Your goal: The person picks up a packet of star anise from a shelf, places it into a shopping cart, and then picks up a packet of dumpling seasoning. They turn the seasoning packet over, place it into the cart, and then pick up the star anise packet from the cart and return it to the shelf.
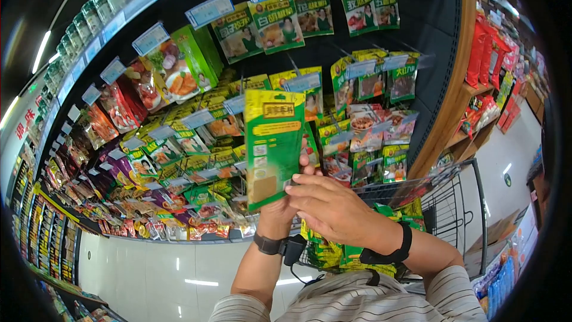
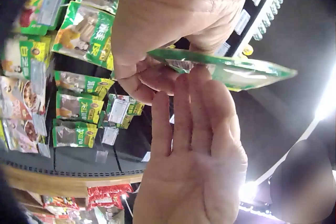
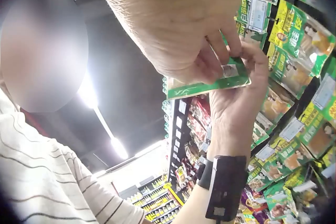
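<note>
A flat green seasoning packet (image 1: 274, 143) stands upright in front of the hanging display. My left hand (image 1: 279, 211) grips its bottom edge from below, a black band on that wrist. My right hand (image 1: 330, 206) reaches in from the right and pinches the packet's lower right corner. In the left wrist view the packet (image 2: 236, 71) is edge-on, with the left hand (image 2: 173, 19) above it and the right hand's (image 2: 194, 150) straight fingers against its underside. The right wrist view shows the right hand (image 3: 178, 19) and left hand (image 3: 239, 103) both on the packet (image 3: 205, 85).
A black pegboard wall (image 1: 429, 42) carries rows of hanging green, yellow and red packets with blue price tags. A wire shopping cart (image 1: 459, 203) stands at the right with green packets (image 1: 325, 250) inside. A wooden shelf end (image 1: 453, 101) rises beyond it. White floor (image 1: 179, 268) lies below.
</note>
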### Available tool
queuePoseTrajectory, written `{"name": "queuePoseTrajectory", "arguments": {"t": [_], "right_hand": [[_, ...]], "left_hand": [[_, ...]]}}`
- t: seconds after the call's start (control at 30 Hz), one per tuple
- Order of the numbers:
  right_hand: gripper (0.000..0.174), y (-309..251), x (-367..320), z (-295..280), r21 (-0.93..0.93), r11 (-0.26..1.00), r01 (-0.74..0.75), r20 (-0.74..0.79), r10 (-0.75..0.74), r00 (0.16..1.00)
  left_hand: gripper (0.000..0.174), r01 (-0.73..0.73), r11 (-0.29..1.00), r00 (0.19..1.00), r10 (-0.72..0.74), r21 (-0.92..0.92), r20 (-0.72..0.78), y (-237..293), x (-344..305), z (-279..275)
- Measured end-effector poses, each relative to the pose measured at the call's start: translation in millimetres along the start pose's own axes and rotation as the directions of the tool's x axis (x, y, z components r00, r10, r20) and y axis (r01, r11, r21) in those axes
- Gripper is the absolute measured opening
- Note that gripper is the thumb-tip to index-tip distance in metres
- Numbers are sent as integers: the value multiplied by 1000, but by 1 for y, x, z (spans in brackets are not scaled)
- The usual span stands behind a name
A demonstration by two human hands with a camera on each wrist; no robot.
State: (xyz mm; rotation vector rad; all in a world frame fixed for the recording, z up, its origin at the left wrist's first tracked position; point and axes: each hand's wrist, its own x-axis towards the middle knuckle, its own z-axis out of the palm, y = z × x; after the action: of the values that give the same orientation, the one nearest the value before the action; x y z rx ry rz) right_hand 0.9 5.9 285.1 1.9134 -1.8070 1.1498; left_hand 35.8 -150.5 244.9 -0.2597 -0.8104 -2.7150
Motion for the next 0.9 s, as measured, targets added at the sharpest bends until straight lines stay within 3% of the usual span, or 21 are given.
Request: {"name": "queuePoseTrajectory", "arguments": {"t": [0.07,0.1,0.2,0.3,0.4,0.43,0.57,0.6,0.67,0.73,0.77,0.8,0.83,0.87,0.9], "right_hand": [[27,4,3,-1,58,998,19,-49,-17,999],[26,5,5,-4,101,995,-16,-30,19,999],[24,7,8,-13,231,962,-144,9,146,989],[25,11,8,-20,342,913,-221,-31,246,969],[26,21,-2,-14,561,713,-421,87,455,886],[26,25,-6,-16,525,697,-488,152,488,860],[26,48,-28,8,634,520,-572,279,537,796],[26,44,-29,5,624,473,-622,342,550,762],[27,43,-31,3,619,383,-685,433,562,705],[29,46,-39,1,636,296,-712,481,570,666],[32,48,-43,-3,633,330,-700,457,571,682],[32,50,-46,-7,640,321,-698,447,583,678],[32,52,-51,-10,648,309,-696,436,599,671],[32,53,-57,-13,655,292,-697,429,616,661],[32,55,-61,-16,657,290,-696,431,614,662]], "left_hand": [[56,-12,987,998,22,159,-65,17,1,0],[50,16,949,990,28,314,-135,25,5,-5],[43,-56,831,980,152,553,-128,44,-1,29],[32,-145,692,967,252,707,-49,59,-2,19],[28,-99,505,962,269,857,-48,71,-9,-2],[28,-73,428,962,269,901,-50,72,-12,-9],[33,60,456,978,150,888,-143,65,-25,-7],[35,64,526,982,120,848,-148,58,-26,-6],[33,53,438,993,72,897,-93,53,-29,-2],[31,43,232,982,171,972,-85,67,-40,4],[30,44,127,975,212,991,-70,78,-49,12],[28,140,166,945,271,976,-182,93,-70,44],[19,-60,694,979,182,718,-95,111,-87,43],[21,-88,982,996,90,169,-6,129,-104,42],[29,-182,963,940,110,201,323,138,-103,58]]}}
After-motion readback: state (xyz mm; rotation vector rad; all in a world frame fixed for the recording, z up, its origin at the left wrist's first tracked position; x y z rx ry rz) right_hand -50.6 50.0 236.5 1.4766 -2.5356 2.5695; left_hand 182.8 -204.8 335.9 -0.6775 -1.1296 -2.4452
